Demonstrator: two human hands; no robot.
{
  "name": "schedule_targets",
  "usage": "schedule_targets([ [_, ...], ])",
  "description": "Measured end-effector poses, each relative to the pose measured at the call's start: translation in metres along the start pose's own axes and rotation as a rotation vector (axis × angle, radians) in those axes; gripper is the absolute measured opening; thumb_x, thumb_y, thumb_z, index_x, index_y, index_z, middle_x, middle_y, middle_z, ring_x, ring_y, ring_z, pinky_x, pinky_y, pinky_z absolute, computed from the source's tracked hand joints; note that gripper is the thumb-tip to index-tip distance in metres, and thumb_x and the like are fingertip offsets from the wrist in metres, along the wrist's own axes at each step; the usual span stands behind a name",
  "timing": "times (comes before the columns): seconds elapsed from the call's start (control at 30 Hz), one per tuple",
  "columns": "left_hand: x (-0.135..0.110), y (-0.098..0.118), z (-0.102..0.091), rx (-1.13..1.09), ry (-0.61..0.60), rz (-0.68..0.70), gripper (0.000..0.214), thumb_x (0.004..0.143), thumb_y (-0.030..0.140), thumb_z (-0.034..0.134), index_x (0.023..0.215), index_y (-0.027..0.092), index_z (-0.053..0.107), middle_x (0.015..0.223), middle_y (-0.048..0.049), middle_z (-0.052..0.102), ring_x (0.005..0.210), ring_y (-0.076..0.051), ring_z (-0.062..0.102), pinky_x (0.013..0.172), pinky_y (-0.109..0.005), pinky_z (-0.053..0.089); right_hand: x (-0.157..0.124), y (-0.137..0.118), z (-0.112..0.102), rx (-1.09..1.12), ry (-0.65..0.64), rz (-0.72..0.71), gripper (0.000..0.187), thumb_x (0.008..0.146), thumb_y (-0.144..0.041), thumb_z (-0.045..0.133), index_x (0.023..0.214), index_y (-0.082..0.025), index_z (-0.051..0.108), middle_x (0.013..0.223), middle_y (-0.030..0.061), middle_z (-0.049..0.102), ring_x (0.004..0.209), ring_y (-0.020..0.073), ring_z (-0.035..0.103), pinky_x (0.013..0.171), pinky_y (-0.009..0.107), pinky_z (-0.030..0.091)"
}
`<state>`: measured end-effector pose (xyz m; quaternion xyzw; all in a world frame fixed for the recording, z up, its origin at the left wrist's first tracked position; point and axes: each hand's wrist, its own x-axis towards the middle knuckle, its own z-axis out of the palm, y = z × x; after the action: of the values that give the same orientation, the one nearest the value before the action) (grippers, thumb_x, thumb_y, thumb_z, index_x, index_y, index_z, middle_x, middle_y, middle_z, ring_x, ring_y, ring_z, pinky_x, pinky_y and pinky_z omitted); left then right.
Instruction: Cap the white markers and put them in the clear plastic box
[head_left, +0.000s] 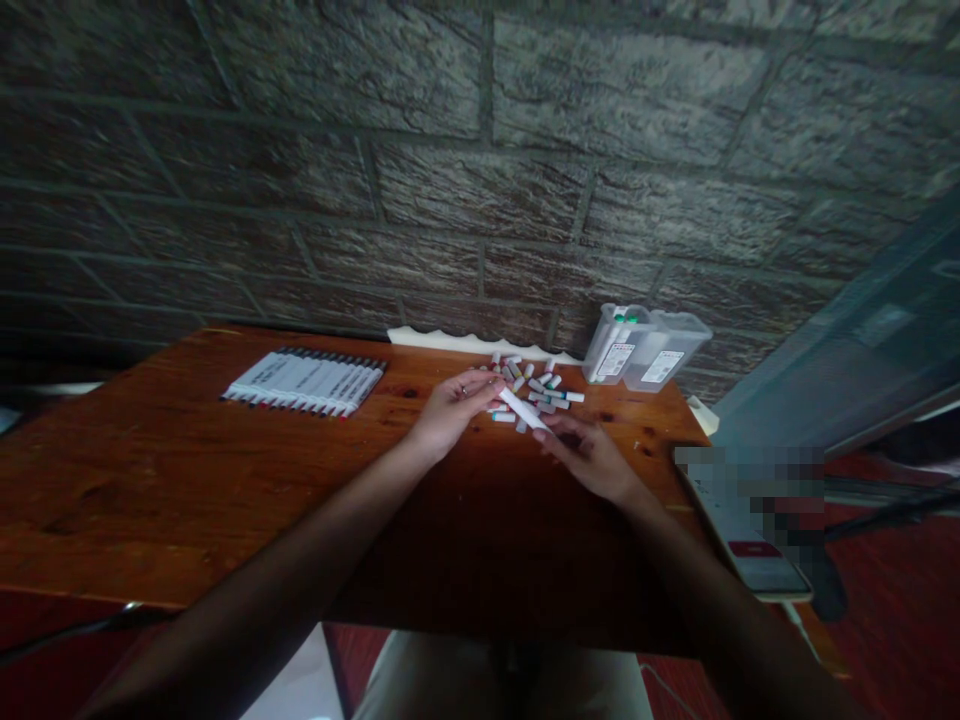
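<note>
A white marker pen (523, 409) is held slantwise above the wooden table, between my two hands. My left hand (454, 408) pinches its upper left end with thumb and fingers. At the lower right end, the fingers of my right hand (589, 455) close on the pen. Just behind the hands lies a loose pile of marker caps (551, 382), white and grey with coloured ends; the hands hide part of it. To the left, several white markers (304, 383) lie side by side in a neat row, with dark upper ends and some red tips below.
Two clear plastic cases (651, 350) stand at the back right, one with a few green-ended markers inside. A white wavy-edged strip (480, 345) runs along the brick wall. A phone or tablet (750, 530), partly blurred out, sits at the right edge of the table (150, 490).
</note>
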<state>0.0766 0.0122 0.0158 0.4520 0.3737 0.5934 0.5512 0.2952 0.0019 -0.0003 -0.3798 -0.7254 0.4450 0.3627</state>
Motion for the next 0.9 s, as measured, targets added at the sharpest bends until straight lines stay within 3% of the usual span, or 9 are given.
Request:
schedule_targets([
  [0.13,0.001,0.003,-0.001,0.001,0.037,-0.002,0.035,0.069,0.034,0.079,0.097,0.015,0.071,0.094,-0.0060,0.073,0.081,-0.015,0.067,0.084,-0.032,0.053,-0.001,-0.004,-0.001,0.034,-0.025,0.031,0.033,0.086,-0.051,0.057,0.090,-0.021,0.070,0.068,0.0001,0.065,0.057,0.0128,0.056,0.054,0.025,0.046],
  [0.3,-0.001,0.008,0.000,-0.025,-0.062,-0.025,0.037,0.068,0.030,0.080,0.101,0.016,0.072,0.103,-0.0079,0.073,0.090,-0.017,0.068,0.088,-0.035,0.053,-0.001,-0.012,-0.003,0.055,-0.086,0.052,0.044,0.087,-0.057,0.051,0.072,-0.019,0.067,0.067,0.0006,0.063,0.055,0.0103,0.052,0.053,0.023,0.043],
  [0.53,-0.003,0.006,-0.001,0.031,-0.123,0.032,0.038,0.070,0.029,0.079,0.105,0.016,0.070,0.107,-0.0085,0.072,0.093,-0.019,0.068,0.086,-0.038,0.055,-0.003,-0.015,-0.001,0.249,-0.193,0.148,0.041,0.085,-0.052,0.058,0.112,-0.021,0.062,0.073,-0.0008,0.066,0.056,0.0096,0.052,0.052,0.021,0.043],
  [0.77,-0.012,0.008,0.008,0.291,-0.328,0.137,0.025,0.081,0.031,0.069,0.103,0.019,0.072,0.123,-0.0077,0.066,0.114,-0.022,0.061,0.101,-0.039,0.046,-0.007,-0.016,0.002,0.458,-0.173,0.240,0.036,0.079,-0.041,0.066,0.110,-0.024,0.061,0.085,0.0009,0.068,0.060,0.0110,0.054,0.055,0.024,0.043],
  [0.9,-0.016,0.012,0.014,0.251,-0.345,0.166,0.038,0.085,0.030,0.065,0.122,0.021,0.062,0.128,-0.0085,0.063,0.120,-0.022,0.056,0.102,-0.037,0.044,-0.006,-0.021,0.002,0.672,-0.131,0.275,0.028,0.074,-0.035,0.065,0.098,-0.022,0.062,0.073,-0.0003,0.062,0.058,0.0123,0.049,0.056,0.026,0.040],
])
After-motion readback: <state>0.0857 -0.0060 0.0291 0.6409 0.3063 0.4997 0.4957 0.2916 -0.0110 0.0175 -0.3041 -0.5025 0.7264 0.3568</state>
